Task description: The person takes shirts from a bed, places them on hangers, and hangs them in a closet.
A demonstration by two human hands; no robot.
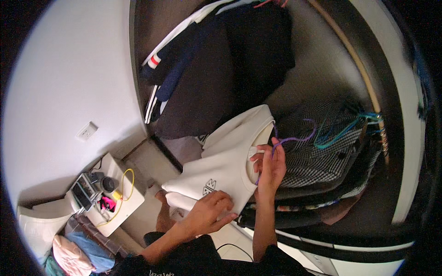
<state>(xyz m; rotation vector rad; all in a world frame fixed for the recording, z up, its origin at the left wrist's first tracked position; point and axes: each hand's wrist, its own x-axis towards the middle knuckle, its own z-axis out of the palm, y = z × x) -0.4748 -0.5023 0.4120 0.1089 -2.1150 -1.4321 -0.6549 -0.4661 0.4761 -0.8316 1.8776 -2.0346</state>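
A white sweatshirt [228,158] with a black printed design on its front hangs on a purple clothes hanger [297,139]. The hanger's hook shows past the neckline, while most of its body is hidden in the garment. My right hand [271,169] is at the collar, gripping the hanger near the base of its hook. Over the sweatshirt's front, near the print, lies my left hand [210,212], palm down, its thumb and fingers apart and holding nothing.
Dark garments [221,69] hang in the wardrobe at the back. A houndstooth garment [321,155] hangs from the wooden rod [359,65] on teal hangers [342,132]. At left, a white table [136,200] bears a yellow cable [133,183]; folded clothes [91,250] lie below.
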